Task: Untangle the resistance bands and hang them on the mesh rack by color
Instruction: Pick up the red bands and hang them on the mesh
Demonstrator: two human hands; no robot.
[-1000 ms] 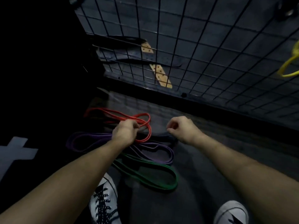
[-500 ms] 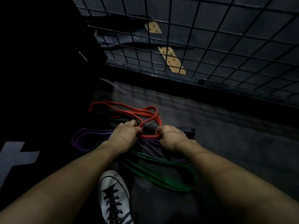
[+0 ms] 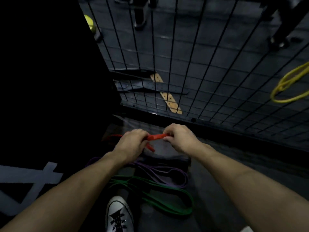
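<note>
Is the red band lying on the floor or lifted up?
Partly lifted: the left hand and right hand hold a stretch of the red band taut between them; its far end is lost in shadow.

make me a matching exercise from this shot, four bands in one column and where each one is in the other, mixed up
Column 1
1. red band
2. purple band
3. green band
4. yellow band

Column 2
A. on the floor, nearest the white shoe
B. hanging on the mesh rack, at the right
C. held between the left hand and the right hand
D. on the floor, between the hands and the green one

Pairs: 1-C, 2-D, 3-A, 4-B
</note>
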